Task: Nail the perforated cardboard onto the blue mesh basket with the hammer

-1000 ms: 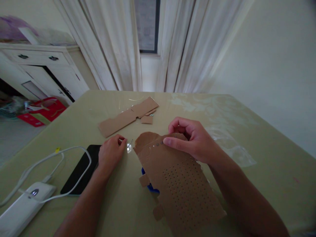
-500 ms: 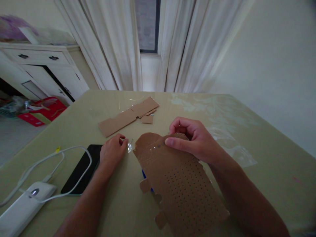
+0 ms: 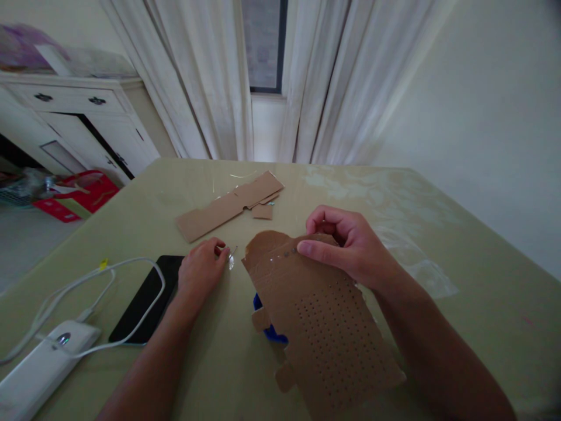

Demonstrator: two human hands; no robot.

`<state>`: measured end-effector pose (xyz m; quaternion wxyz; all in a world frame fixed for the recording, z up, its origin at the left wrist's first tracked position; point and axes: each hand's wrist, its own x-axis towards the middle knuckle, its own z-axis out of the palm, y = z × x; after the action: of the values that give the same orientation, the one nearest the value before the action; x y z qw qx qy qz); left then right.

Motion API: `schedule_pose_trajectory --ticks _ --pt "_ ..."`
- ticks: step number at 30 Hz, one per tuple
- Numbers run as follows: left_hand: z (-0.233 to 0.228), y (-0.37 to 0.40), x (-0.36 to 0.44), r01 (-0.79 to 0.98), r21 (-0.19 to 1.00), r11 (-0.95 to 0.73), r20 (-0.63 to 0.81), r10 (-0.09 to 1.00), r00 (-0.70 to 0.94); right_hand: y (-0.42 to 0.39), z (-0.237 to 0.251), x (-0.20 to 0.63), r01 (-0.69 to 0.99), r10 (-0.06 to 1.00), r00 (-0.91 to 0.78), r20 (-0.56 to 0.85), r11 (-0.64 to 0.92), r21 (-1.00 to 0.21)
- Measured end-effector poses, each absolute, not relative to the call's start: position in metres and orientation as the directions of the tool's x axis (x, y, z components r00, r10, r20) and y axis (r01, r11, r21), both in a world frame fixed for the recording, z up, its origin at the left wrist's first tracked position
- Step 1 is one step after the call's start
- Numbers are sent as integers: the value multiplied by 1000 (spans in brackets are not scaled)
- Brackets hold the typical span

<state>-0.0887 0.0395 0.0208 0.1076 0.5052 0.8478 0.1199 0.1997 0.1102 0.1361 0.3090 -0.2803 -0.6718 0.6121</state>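
Note:
My right hand (image 3: 346,242) pinches the top edge of a brown perforated cardboard piece (image 3: 324,310), thumb on its face and fingers behind. Rows of small holes cover its middle, and a few small dark and shiny spots sit near the thumb. Part of a blue object (image 3: 275,334) shows under its left side. My left hand (image 3: 205,263) rests low over the table with thumb and fingertips together. At those fingertips is a tiny shiny, wire-like piece (image 3: 232,257); I cannot tell whether it is gripped.
A black phone (image 3: 142,304) lies beside my left forearm, with a white cable (image 3: 161,280) looped over it from a white power bank (image 3: 52,362). Cardboard strips (image 3: 228,207) lie farther back. Clear plastic film (image 3: 432,275) lies right of my right hand.
The cardboard has lifted and shifted slightly to the right with my right hand, and more of the blue object shows beneath it. My left hand stays almost in place.

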Motion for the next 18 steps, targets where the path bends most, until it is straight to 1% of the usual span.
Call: schedule_pose_trajectory --ticks 2,3,5,7,9,11,12,14,18 --pt "20 39 -88 833 363 416 9 893 -450 110 136 198 11 755 -652 78 112 -994" --pt "20 39 -87 834 421 356 82 901 -426 109 135 197 16 756 -650 79 118 -993" --pt "21 36 -80 810 569 146 279 892 -356 107 134 194 19 755 -651 73 113 -993" --pt "23 30 -69 728 673 -132 466 840 -279 106 131 191 18 748 -661 50 84 -996" --pt "26 23 -55 625 696 -354 585 784 -207 105 126 188 28 741 -671 22 55 -998" --pt "28 16 -41 537 676 -505 668 728 -155 104 122 186 50 739 -674 0 45 -998" --pt "30 14 -36 506 662 -554 699 700 -149 104 121 185 60 739 -674 -7 46 -997" --pt "33 11 -28 476 646 -597 729 668 -151 104 119 184 70 735 -678 -17 43 -997" --pt "35 11 -24 479 654 -586 719 677 -153 103 118 181 86 712 -701 -42 26 -996"
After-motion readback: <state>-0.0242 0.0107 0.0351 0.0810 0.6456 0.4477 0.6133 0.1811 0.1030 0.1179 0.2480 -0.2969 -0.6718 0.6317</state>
